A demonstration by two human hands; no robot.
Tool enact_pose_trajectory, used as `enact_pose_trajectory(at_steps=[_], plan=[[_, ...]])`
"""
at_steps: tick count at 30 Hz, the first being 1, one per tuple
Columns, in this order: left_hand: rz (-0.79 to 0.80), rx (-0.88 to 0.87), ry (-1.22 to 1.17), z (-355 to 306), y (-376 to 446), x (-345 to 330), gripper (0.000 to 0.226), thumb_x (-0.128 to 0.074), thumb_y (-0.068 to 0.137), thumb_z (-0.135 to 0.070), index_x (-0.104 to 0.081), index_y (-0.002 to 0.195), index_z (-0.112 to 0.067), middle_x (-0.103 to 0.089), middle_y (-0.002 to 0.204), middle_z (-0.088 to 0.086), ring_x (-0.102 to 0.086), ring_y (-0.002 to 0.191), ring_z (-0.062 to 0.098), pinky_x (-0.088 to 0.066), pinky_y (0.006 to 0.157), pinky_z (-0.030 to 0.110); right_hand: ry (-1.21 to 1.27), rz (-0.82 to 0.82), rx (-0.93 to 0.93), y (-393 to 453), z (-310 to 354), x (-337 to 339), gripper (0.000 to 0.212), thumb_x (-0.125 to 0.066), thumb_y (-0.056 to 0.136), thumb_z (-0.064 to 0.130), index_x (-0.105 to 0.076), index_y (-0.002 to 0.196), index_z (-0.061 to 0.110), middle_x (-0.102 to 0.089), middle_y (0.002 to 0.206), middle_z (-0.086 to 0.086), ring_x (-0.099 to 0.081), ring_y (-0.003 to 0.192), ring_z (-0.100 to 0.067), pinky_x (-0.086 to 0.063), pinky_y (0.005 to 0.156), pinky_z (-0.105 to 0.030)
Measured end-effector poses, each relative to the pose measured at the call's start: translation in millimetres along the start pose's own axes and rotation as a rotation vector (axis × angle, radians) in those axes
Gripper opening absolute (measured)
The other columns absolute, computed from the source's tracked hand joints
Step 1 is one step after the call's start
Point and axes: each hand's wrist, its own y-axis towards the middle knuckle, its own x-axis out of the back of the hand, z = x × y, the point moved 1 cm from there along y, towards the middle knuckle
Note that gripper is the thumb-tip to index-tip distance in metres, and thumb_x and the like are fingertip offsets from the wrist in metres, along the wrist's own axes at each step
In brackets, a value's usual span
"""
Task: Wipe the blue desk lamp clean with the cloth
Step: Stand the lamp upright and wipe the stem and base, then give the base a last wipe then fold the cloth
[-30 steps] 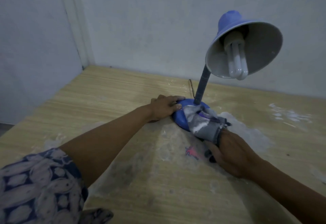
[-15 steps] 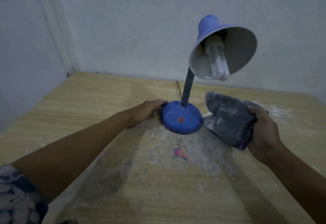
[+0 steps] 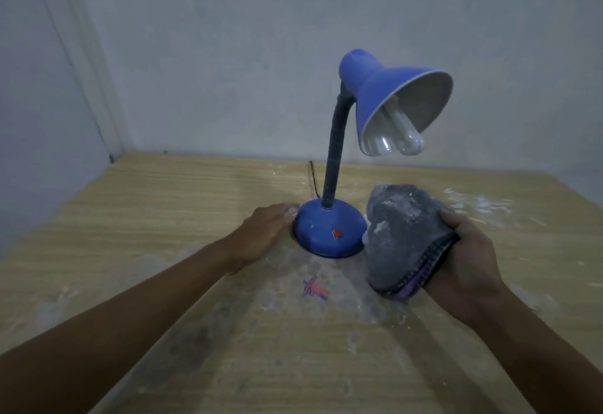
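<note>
Rightward — cloth [image 3: 404, 237] bunched in right-hand fingers [image 3: 456, 221].

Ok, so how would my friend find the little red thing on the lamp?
Start at the blue desk lamp standing on the wooden table. Go down its dark bendy neck to the round blue base. On the front of the base sits the small red switch, the only red spot there.

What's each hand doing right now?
Left hand: open, fingertips resting against the lamp base.
Right hand: gripping the folded grey cloth, held beside the base.
</note>
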Motion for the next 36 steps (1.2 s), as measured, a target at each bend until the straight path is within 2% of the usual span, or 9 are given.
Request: enact_pose_trajectory(at_steps=[3, 5, 9, 16, 21, 24, 27, 31, 36], plan=[[-0.061, -0.092, -0.050, -30, -12, -18, 0.039, -0.036, 0.104, -0.041, -0.062, 0.127, -0.022, -0.064, 0.128, -0.004, -0.057, 0.121, 0.009, -0.039, 0.112, 0.040, 0.028, 0.077, -0.025, -19, 12, -4, 0.045, -0.035, 0.098, 0.031, -0.062, 0.126, 0.008, -0.069, 0.120, -0.013, -0.067, 0.108, -0.030, -0.059, 0.081, -0.045], [-0.009, 0.026, -0.269, -50, -23, -30, 0.043, -0.034, 0.104, -0.045, -0.063, 0.123, -0.020, -0.066, 0.124, 0.000, -0.059, 0.116, 0.014, -0.040, 0.110, 0.042, 0.025, 0.125, -0.043, -32, 20, -8, 0.045, -0.035, 0.098, 0.031, -0.061, 0.126, 0.008, -0.068, 0.122, -0.013, -0.066, 0.109, -0.030, -0.058, 0.082, -0.045], [0.246, 0.329, -0.778, -73, -53, -52, 0.073, -0.028, 0.097, -0.068, -0.067, 0.115, -0.008, -0.068, 0.107, 0.011, -0.065, 0.089, 0.024, -0.050, 0.077, 0.037, -0.015, 0.232, -0.084, -59, 32, -16, 0.043, -0.037, 0.096, 0.030, -0.068, 0.118, 0.007, -0.070, 0.117, -0.013, -0.068, 0.102, -0.029, -0.057, 0.083, -0.046], [0.384, 0.424, -1.103, -88, -105, -55, 0.085, -0.040, 0.091, -0.069, -0.060, 0.135, 0.001, -0.064, 0.128, 0.019, -0.062, 0.110, 0.033, -0.045, 0.103, 0.044, -0.284, 0.170, -0.176, -78, 34, -4, 0.040, -0.044, 0.087, 0.023, -0.070, 0.110, 0.004, -0.073, 0.105, -0.015, -0.070, 0.086, -0.030, -0.052, 0.078, -0.040], [0.340, 0.439, -1.195, -91, -121, -56, 0.076, -0.043, 0.093, -0.059, -0.067, 0.122, 0.007, -0.070, 0.106, 0.020, -0.070, 0.085, 0.029, -0.058, 0.080, 0.037, -0.291, 0.141, -0.212, -85, 28, 2, 0.036, -0.043, 0.085, 0.015, -0.068, 0.109, 0.003, -0.073, 0.106, -0.018, -0.072, 0.085, -0.030, -0.051, 0.083, -0.044], [0.337, 0.483, -1.289, -89, -132, -64, 0.077, -0.048, 0.093, -0.057, -0.059, 0.130, 0.010, -0.067, 0.118, 0.025, -0.070, 0.094, 0.034, -0.059, 0.085, 0.043, -0.355, 0.119, -0.143, -88, 25, 0, 0.030, -0.042, 0.089, 0.009, -0.062, 0.111, 0.010, -0.075, 0.100, -0.013, -0.070, 0.091, -0.030, -0.052, 0.081, -0.044], [0.250, 0.552, -1.379, -87, -144, -77, 0.075, -0.053, 0.092, -0.057, -0.056, 0.134, 0.005, -0.059, 0.134, 0.026, -0.063, 0.112, 0.041, -0.046, 0.103, 0.052, -0.736, 0.209, 0.069, -91, 23, 3, 0.030, -0.049, 0.087, 0.010, -0.064, 0.109, 0.024, -0.075, 0.093, -0.004, -0.068, 0.092, -0.027, -0.054, 0.082, -0.045], [0.170, 0.593, -1.503, -83, -147, -81, 0.068, -0.060, 0.086, -0.058, -0.048, 0.134, -0.012, -0.049, 0.144, 0.015, -0.051, 0.121, 0.032, -0.033, 0.116, 0.044, -1.436, 0.627, 0.400, -101, 22, -1, 0.042, -0.047, 0.082, 0.020, -0.060, 0.113, 0.045, -0.066, 0.113, 0.019, -0.062, 0.102, -0.004, -0.052, 0.086, -0.026], [0.241, 0.609, -1.470, -82, -146, -75, 0.085, -0.046, 0.091, -0.066, -0.056, 0.137, 0.004, -0.048, 0.148, 0.027, -0.034, 0.146, 0.038, -0.019, 0.124, 0.049, -2.117, 1.014, 0.820, -103, 20, -17, 0.066, -0.032, 0.080, 0.018, -0.035, 0.138, 0.048, -0.021, 0.158, 0.019, -0.046, 0.131, -0.011, -0.046, 0.099, -0.028]])
